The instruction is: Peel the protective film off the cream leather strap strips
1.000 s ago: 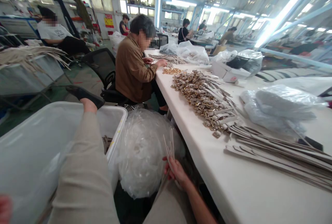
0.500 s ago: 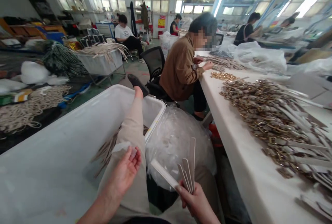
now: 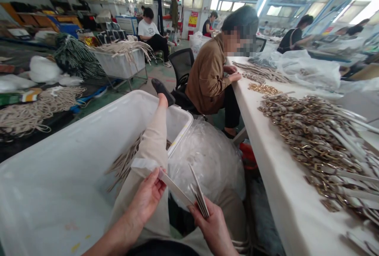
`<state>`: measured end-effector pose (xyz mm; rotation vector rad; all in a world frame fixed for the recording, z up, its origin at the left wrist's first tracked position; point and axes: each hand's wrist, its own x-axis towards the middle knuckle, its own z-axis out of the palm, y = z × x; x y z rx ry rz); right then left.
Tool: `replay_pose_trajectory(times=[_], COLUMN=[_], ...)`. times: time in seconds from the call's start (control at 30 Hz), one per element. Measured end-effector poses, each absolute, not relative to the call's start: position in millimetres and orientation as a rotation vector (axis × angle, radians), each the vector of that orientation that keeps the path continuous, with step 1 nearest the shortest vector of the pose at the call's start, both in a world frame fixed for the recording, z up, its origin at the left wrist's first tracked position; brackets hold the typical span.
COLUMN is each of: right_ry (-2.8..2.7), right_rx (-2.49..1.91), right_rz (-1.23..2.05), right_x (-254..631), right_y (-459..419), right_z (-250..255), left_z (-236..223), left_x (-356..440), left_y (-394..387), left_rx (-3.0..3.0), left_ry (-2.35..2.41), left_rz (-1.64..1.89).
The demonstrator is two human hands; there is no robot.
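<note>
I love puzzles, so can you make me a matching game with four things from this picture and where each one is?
Things
1. Bundle of flat strips
2. Big pile of buckled straps
3. Black shoe
4. Big clear plastic bag

Places
A. On top of the white table
B. On the foot of the leg stretched across the bin
C. Between the bin and the table, below the tabletop
D. In the right hand

Right pairs: 1-D, 2-A, 3-B, 4-C
</note>
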<state>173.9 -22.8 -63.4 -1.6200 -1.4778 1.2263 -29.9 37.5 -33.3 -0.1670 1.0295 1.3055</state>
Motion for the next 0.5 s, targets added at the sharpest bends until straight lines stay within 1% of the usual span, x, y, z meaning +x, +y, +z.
replay_pose_trajectory(times=[0.13, 0.27, 0.37, 0.43, 0.5], right_ry=[-1.447, -1.423, -1.363, -1.323, -1.310], right_rx=[-1.634, -1.607, -1.544, -1.480, -1.434], right_rz=[1.262, 1.317, 1.535, 1.757, 1.898], right_x=[172.1, 159.3, 160.4, 174.0, 192.9], right_y=[-20.5, -11.6, -10.5, -14.9, -20.7], right_z=[-69.2, -68.5, -59.2, -50.3, -43.4], left_z=[-44.2, -51.6, -51.4, -49.2, -47.2], left_x=[-29.6, -21.2, -20.2, -25.6, -33.0], left_y=[30.2, 13.2, 1.3, -3.5, -6.6], left_rx=[-0.120, -0.034, 0.105, 0.193, 0.220], left_ry=[1.029, 1.035, 1.055, 1.103, 1.152], left_rz=[1.279, 1.182, 1.106, 1.111, 1.156])
